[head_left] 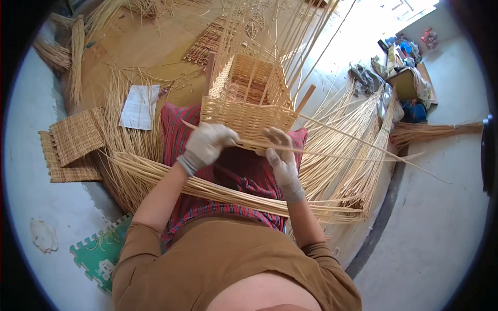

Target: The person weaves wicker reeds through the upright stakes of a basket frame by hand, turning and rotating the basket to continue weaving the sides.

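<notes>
A half-woven wicker basket (pixel 248 120) rests over my lap, with tall upright stakes rising from its far side. My left hand (pixel 205 145), in a pale work glove, is closed at the basket's near edge on a thin reed strand, whose short end pokes out above the wrist. At the same edge, a little to the right, my gloved right hand (pixel 281 158) curls its fingers around the weave and the strand. From there a long reed strand (pixel 342 154) runs off to the right. Exactly what lies under the fingertips is hidden.
A bundle of long reeds (pixel 207 191) lies across my lap. More loose reeds (pixel 332 176) fan out on the right. Woven panels (pixel 78 140) and a paper sheet (pixel 139 107) lie on the left, near a green foam mat (pixel 101 254). A cluttered small table (pixel 407 83) stands far right.
</notes>
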`<state>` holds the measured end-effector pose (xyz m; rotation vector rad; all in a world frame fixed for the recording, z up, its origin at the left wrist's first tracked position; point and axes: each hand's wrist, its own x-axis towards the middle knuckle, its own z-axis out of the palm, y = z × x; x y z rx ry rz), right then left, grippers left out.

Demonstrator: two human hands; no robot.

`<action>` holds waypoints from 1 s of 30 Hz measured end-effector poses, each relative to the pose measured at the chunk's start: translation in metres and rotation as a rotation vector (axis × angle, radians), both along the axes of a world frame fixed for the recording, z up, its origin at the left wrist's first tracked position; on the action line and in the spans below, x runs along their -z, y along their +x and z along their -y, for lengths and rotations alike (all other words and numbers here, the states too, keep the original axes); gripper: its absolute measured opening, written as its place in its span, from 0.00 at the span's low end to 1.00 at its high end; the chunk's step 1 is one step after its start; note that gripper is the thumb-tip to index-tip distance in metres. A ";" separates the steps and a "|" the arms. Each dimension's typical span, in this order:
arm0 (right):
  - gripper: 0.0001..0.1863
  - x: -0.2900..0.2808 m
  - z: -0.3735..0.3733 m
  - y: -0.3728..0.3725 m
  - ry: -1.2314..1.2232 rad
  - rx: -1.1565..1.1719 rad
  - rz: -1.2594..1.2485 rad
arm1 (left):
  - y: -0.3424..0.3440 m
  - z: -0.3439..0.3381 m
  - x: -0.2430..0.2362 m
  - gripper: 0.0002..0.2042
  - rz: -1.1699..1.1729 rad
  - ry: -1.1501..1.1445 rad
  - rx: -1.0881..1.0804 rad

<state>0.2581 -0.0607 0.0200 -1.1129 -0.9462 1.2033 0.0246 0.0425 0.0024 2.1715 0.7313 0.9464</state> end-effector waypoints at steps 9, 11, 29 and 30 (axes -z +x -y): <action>0.07 -0.014 -0.035 0.072 0.260 0.624 -0.128 | 0.007 -0.053 0.014 0.19 0.178 -0.035 -0.505; 0.06 0.004 -0.036 0.074 0.247 0.601 -0.115 | 0.012 -0.055 0.028 0.24 0.057 -0.218 -0.493; 0.07 0.073 -0.039 0.094 0.042 0.649 -0.186 | 0.091 -0.083 -0.024 0.16 -0.346 -0.854 -0.059; 0.07 0.070 -0.043 0.090 0.080 0.625 -0.166 | 0.082 -0.089 -0.019 0.16 -0.337 -0.830 -0.081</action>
